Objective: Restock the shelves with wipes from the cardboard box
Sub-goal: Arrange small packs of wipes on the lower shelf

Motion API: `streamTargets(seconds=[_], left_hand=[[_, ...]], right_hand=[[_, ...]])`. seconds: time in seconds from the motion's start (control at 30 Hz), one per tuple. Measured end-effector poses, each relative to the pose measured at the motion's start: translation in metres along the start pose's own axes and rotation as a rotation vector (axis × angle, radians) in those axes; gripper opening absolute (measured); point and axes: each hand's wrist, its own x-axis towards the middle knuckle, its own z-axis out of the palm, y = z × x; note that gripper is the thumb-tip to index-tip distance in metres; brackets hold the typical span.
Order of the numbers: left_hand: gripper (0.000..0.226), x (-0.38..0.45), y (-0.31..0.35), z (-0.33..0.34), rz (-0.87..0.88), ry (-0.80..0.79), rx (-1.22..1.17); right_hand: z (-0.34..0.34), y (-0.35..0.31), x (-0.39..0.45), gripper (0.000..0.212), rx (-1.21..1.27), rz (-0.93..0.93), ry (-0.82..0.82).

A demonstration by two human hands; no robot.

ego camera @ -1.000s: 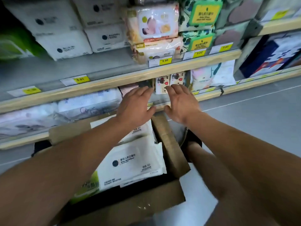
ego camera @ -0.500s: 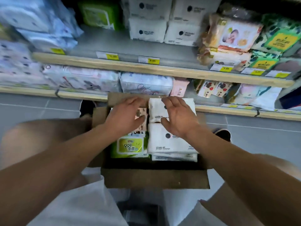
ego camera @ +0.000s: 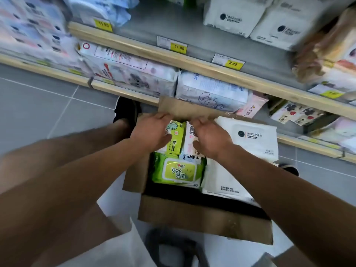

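**Both hands in the open cardboard box below the shelves**

Two wooden-edged shelves [ego camera: 202, 69] are seen running across the top of the view, stocked with packs of tissues and wipes; yellow price tags [ego camera: 178, 47] are fixed along the upper edge. White packs [ego camera: 234, 16] are stacked on the upper shelf, and larger pale packs [ego camera: 211, 91] are laid on the lower one. A grey tiled floor [ego camera: 48, 105] is visible at the left.

The cardboard box [ego camera: 204, 222] is set on the floor just in front of the lower shelf, its flaps folded outward and its far flap raised against the shelf edge. It is filled with wipes. A large white pack [ego camera: 252, 139] is laid along its right side, partly over the rim. A green pack [ego camera: 178, 170] with a lidded top is lying flat in the near left part. Behind it, a smaller green pack [ego camera: 176, 137] and a pink-and-white pack [ego camera: 189, 139] are stood side by side.

The left hand [ego camera: 150, 132] is laid on the smaller green pack with its fingers curled over the pack's far end. The right hand [ego camera: 211, 136] is placed on the pink-and-white pack, fingers bent over its top edge; how firmly either pack is gripped cannot be told.
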Motion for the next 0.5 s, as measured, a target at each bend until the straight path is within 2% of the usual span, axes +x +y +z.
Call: streamTargets(seconds=[0.13, 0.27, 0.5], left_hand=[[0.061, 0.025, -0.009, 0.011, 0.029, -0.073, 0.079], [0.064, 0.040, -0.011, 0.016, 0.062, -0.122, 0.120], [0.046, 0.042, -0.011, 0.017, 0.061, -0.075, 0.129]], right_hand=[[0.015, 0.004, 0.029, 0.071, -0.107, 0.086, -0.092], [0.022, 0.005, 0.049, 0.068, -0.175, 0.117, -0.130], [0.033, 0.011, 0.057, 0.069, -0.246, 0.093, -0.043]])
